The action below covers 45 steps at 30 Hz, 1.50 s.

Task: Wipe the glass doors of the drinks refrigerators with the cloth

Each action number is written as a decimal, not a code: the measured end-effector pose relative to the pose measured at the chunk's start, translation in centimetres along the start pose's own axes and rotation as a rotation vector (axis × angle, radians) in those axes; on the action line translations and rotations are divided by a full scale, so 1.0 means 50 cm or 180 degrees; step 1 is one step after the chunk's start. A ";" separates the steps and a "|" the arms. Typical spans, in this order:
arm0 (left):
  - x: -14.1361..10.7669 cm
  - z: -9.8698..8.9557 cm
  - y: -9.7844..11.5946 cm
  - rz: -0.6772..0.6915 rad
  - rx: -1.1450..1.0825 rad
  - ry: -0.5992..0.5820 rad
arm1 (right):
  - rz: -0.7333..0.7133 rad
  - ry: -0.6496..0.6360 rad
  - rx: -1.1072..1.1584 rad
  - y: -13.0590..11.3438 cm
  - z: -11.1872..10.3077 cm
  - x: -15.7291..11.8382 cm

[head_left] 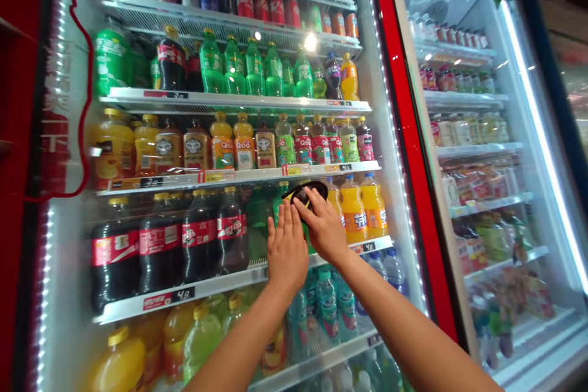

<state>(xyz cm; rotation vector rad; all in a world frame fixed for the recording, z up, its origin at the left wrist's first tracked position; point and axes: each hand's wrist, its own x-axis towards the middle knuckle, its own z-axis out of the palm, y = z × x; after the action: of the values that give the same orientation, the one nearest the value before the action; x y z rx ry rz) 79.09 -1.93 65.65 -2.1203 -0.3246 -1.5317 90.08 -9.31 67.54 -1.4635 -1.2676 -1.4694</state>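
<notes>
In front of the glass door of a lit drinks fridge, my right hand (324, 226) has its fingers closed around a black rounded object (316, 188) with a thin dark rim. Its exact kind cannot be made out, as my fingers cover much of it. My left hand (288, 251) is beside it, fingers stretched out straight and palm turned to the glass, the fingertips close to the object's left end. Whether the palm touches the glass I cannot tell. Behind my hands, green bottles (258, 217) and orange soda bottles (353, 208) stand on a shelf, partly hidden.
Large cola bottles (158, 242) line the shelf on the left. Shelves above carry juice bottles (221, 141), green soda bottles (234, 67) and cans (245, 1). A red door frame (407, 135) separates this fridge from a second fridge (491, 147) at right.
</notes>
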 end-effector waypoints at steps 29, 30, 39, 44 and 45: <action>0.041 0.102 0.198 0.0460 -0.0228 -0.0089 | 0.0131 -0.0041 -0.0456 0.255 -0.074 -0.079; 0.031 0.105 0.206 0.0466 -0.0201 -0.0157 | 0.0218 0.0014 -0.0377 0.249 -0.070 -0.105; 0.141 0.137 0.326 0.0592 -0.0331 -0.0674 | 0.0455 0.0099 -0.0049 0.402 -0.121 -0.080; 0.128 0.141 0.346 0.0312 -0.0166 -0.0533 | 0.0374 0.0278 0.0003 0.390 -0.097 -0.114; 0.111 0.146 0.351 0.0354 -0.0126 -0.0537 | 0.0285 0.0215 0.0006 0.392 -0.099 -0.141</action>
<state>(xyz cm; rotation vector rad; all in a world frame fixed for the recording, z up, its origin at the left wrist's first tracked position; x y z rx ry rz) 95.12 -13.48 64.61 -2.2643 -0.2317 -1.3103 107.99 -20.57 64.36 -1.4387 -1.1479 -1.4459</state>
